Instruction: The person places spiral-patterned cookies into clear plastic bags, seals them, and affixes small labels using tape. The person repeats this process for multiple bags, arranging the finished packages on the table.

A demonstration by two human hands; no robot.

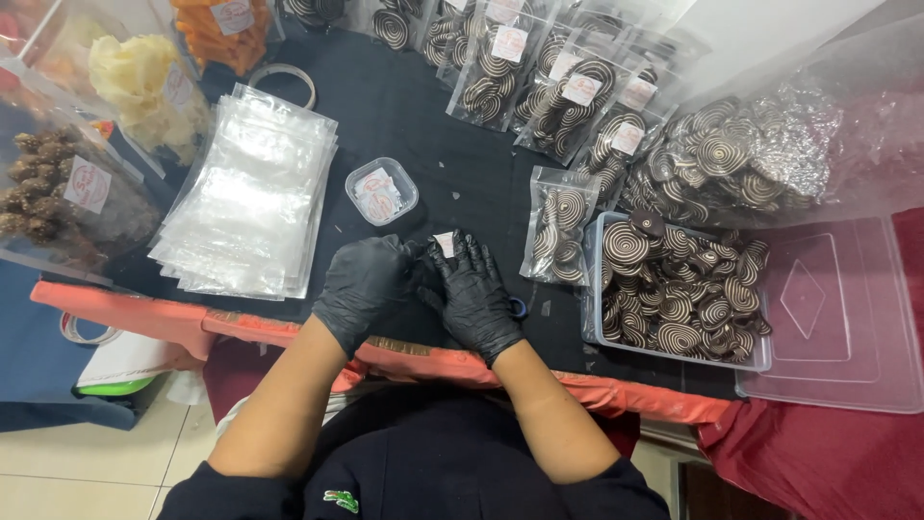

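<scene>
Dark tablecloth (423,125), left hand (364,289) and right hand (474,294) together pinching small white sticker (445,243), spiral cookies tub (760,361) beside.

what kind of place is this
Probably a small snack-packing table, at home or in a shop. A clear tub holds loose spiral cookies, empty clear pouches lie stacked, filled bags wait behind. Both gloved hands pinch a small label.

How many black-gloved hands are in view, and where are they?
2. The left hand and right hand meet at the table's near edge, pinching a small white sticker between them. No others visible.
</scene>
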